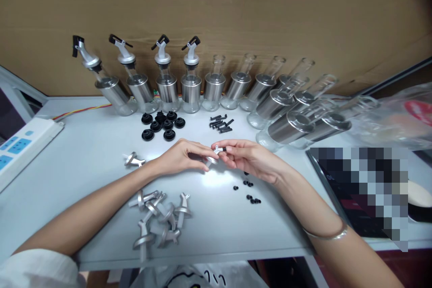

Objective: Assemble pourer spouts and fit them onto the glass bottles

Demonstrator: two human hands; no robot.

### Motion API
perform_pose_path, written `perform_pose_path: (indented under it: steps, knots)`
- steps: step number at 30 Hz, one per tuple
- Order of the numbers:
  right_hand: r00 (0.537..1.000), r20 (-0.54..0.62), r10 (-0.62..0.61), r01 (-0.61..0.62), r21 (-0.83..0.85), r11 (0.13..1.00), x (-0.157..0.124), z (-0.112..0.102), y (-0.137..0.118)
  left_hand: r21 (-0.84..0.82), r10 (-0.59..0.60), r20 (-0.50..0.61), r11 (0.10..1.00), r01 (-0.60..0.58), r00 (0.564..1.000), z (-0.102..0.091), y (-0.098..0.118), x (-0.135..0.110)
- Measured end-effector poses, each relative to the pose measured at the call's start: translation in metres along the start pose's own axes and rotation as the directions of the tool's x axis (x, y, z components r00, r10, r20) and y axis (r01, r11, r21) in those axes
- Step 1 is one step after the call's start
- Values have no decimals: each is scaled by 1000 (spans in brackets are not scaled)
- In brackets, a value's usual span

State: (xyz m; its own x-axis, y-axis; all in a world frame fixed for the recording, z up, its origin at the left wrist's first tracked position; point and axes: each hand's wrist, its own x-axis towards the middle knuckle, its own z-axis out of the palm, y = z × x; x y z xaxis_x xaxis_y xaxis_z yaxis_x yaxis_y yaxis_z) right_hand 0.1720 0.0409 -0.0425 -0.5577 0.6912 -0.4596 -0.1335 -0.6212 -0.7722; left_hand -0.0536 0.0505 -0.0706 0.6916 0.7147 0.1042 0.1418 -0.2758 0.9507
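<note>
Fingers: While the left hand [187,156] grips a spout [211,161], the right hand [251,157] pinches a black piece [222,149] at its end.
Spout: between both hands, above the worktop's [101,153] middle.
Handling: steady spout, piece in line, would likely serve best.
Hands: left palm down, right turned inward, forearms [101,207] crossing the front edge.
Bottles [191,92]: along the back edge.

Gap between black stoppers [168,124] and levers [218,124], 4 spouted bottles [167,88] blocking back left, spout pile [168,213] front left
</note>
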Motion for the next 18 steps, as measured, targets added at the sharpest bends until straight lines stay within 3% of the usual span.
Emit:
perform_pose_path:
  steps: [4, 9, 18]
  knots:
    - [1000, 21, 9, -10, 38, 999, -1, 1, -1, 36, 21, 4, 999, -21, 1000, 0, 4, -1]
    - [998, 63, 23, -26, 48, 999, -8, 6, -6, 207, 126, 28, 970, -130, 992, -3, 25, -3]
    - [964, 265, -34, -11, 167, 986, -10, 3, -2, 382, 400, 41, 840, -384, 916, 6, 44, -7]
